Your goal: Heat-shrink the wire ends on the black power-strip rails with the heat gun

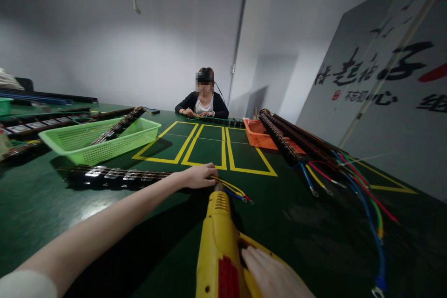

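The right hand grips a yellow plastic heat gun, its long axis pointing to twelve o'clock. Just beyond its metal nozzle, the left hand pinches thin yellow-and-blue lug-tipped wires trailing toward four o'clock; at nine, a long black strip lies on the dark-green tabletop.

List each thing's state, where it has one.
Left hand: fingers curled at wires
Right hand: gripping heat gun
Heat gun: held, pointed toward wires; power unclear
Wires: loose at one end
Green basket: upright, holding tilted strip
Orange basket: upright, partly hidden
Near strip: lying flat
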The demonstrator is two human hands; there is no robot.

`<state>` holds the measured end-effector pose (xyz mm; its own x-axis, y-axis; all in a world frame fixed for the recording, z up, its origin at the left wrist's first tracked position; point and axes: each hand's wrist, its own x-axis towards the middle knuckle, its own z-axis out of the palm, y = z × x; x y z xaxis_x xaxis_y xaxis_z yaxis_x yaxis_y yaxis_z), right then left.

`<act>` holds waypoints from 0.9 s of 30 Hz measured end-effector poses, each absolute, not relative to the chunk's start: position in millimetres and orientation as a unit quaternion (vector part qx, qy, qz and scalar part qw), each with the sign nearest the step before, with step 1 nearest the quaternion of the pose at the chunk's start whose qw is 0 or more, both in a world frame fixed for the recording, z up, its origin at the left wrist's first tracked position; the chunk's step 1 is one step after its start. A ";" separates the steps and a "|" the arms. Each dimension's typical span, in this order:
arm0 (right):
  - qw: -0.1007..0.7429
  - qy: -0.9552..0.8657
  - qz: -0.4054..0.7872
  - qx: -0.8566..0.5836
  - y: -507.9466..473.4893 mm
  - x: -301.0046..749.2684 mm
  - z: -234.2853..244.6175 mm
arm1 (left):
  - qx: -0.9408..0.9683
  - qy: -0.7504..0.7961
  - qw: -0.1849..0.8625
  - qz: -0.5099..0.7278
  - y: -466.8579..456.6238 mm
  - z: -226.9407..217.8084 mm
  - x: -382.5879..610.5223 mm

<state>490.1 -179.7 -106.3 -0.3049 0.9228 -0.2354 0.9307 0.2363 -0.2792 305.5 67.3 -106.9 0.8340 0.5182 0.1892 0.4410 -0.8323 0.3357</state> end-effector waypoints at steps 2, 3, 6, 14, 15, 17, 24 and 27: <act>0.005 0.785 -0.184 0.591 -178.2 486.9 -106.6 | 0.960 0.206 0.147 0.120 74.1 -103.1 313.6; 0.010 0.783 -0.188 0.593 -177.9 486.8 -105.9 | 0.963 0.187 0.162 0.106 78.0 -102.3 318.2; 0.030 0.771 -0.207 0.601 -178.0 488.0 -101.2 | 0.960 0.153 0.217 0.084 88.8 -105.7 330.7; -0.031 0.763 -0.230 0.603 -182.9 479.6 -87.9 | 0.887 0.211 0.362 0.195 101.0 -120.7 330.3; -0.048 0.765 -0.227 0.600 -183.8 478.7 -86.8 | 0.875 0.215 0.381 0.209 102.2 -121.0 329.2; -0.065 0.766 -0.226 0.599 -185.1 478.0 -85.6 | 0.851 0.226 0.414 0.232 104.4 -121.3 327.9; -0.073 0.767 -0.224 0.597 -185.4 476.5 -88.8 | 0.737 0.312 0.543 0.255 97.8 -115.3 328.5; -0.091 0.769 -0.219 0.593 -184.7 467.6 -85.9 | 0.720 0.324 0.565 0.238 91.8 -110.5 329.0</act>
<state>467.6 -184.7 -85.9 -0.2797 0.9526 -0.1195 0.8728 0.2004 -0.4451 329.0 91.8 -110.5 0.6764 0.7361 -0.0232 0.1972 -0.1507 0.9687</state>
